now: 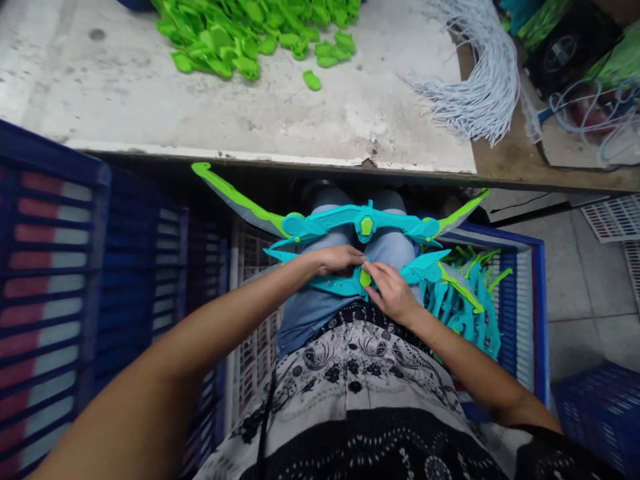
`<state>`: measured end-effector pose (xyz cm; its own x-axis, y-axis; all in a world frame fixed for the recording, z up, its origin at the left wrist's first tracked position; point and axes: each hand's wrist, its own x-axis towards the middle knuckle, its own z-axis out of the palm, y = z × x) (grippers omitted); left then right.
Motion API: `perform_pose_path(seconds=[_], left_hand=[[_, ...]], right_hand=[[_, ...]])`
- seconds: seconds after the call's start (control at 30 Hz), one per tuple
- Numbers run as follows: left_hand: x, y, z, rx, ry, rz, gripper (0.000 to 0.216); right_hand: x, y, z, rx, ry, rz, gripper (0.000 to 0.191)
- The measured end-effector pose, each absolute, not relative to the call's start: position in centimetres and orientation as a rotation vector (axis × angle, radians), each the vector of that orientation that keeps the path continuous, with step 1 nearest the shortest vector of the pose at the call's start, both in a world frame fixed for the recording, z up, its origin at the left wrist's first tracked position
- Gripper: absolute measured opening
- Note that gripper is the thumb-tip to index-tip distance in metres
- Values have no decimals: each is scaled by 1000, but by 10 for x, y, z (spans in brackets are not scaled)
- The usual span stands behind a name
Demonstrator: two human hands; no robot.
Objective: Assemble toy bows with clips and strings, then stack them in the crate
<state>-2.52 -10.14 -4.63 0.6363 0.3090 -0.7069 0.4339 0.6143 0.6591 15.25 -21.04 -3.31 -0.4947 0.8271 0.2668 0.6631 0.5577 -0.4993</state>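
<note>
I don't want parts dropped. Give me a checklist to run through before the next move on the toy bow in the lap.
1. Left hand holds the middle of the near bow: ok.
2. Right hand has its fingertips on the green piece at the bow's centre: ok.
3. Green piece fully seated: cannot tell, the fingers cover it.
4. Far bow lies across the knees, apart from both hands: ok.
5. Loose green parts are heaped on the table, at its far side: ok.
6. Blue crate of bows stands beside the right arm: ok.

A black-and-white patterned top (370,400) over light blue trousers (305,313).
</note>
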Motion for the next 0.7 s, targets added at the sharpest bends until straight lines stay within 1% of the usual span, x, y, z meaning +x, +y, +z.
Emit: perform_pose_path(seconds=[0.1,0.2,0.4,0.5,0.57,0.63,0.7], left_hand=[[-26,-102,-45,952,913,-79,33],[-29,-102,-44,956,855,-60,31],[-35,-103,-43,1017,694,-68,46],[-35,-105,-43,1176,729,-40,46],[-34,-107,-43,1262,757,-32,44],[-33,-110,-43,1308,777,-43,43],[-33,-112,-44,1324,807,-42,42]], right_hand=[[149,-210,-35,-1193,-2277,444,71],[146,-212,-39,-1221,-2201,433,73],[141,-218,-48,-1269,-2133,484,71],[143,-217,-49,-1355,-2098,666,71],[146,-213,-48,-1453,-2003,803,76],[149,-206,-45,-1603,-1944,891,80],[150,-197,-39,-1776,-1987,993,80]])
